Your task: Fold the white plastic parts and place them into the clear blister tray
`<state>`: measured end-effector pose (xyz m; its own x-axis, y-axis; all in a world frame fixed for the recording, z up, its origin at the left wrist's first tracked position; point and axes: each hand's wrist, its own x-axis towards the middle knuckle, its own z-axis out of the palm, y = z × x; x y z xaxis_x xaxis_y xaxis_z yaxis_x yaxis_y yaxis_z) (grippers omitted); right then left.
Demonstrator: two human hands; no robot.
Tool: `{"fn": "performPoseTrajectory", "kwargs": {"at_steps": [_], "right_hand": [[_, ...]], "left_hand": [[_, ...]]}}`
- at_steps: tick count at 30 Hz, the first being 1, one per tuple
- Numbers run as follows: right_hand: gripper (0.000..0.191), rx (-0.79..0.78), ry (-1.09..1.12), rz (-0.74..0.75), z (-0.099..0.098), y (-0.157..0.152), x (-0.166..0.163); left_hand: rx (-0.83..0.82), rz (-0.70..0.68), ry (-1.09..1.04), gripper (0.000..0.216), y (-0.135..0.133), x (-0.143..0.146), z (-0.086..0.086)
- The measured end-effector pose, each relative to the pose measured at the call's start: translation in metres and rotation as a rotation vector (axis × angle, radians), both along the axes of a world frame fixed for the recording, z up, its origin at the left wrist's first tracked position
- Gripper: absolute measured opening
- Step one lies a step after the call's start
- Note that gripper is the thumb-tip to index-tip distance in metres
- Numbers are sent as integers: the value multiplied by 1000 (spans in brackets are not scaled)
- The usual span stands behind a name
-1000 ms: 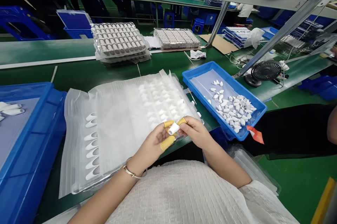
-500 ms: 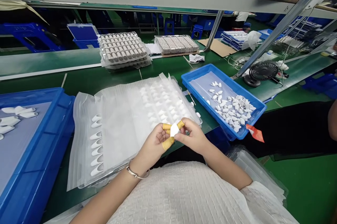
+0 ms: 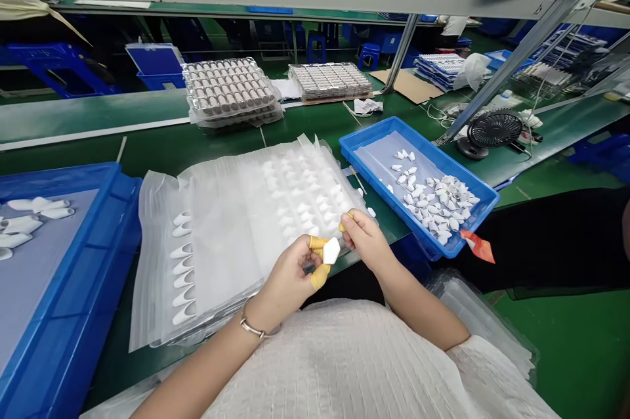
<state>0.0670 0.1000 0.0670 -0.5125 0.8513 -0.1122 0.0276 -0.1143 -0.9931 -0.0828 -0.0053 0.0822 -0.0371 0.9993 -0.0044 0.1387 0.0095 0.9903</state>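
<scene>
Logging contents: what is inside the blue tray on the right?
The blue tray holds loose small white caps, heaped toward its near right corner, on a pale liner. Anything beneath that liner is hidden.

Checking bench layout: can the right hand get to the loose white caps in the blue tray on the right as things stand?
Probably yes. The right hand sits just left of the blue tray, which is open-topped; nothing stands between it and the white caps.

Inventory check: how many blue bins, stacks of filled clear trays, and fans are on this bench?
Blue bins: 2, one at the left edge, one on the right holding white caps
Stacks of filled clear trays: 2
Fans: 1
Total: 5
</scene>
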Motion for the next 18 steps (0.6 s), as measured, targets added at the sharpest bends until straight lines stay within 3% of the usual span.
{"fn": "performPoseTrajectory", "kwargs": {"at_steps": [3,8,11,14,18], "right_hand": [[40,-22,14,75,5,-2,3],[36,144,-134,210,19,-9,5],[30,136,-43,217,18,-8,4],[27,120,66,244,8,-4,5],[25,207,68,251,-3,1,9]], "left_hand": [[7,8,44,18,2,-2,-2],[13,46,204,23,6,-4,-9],[-62,54,-58,33,9,-5,-8],[-185,-16,-345,29,13,-8,-5],[-214,2,-430,27,14,-10,-4]]}}
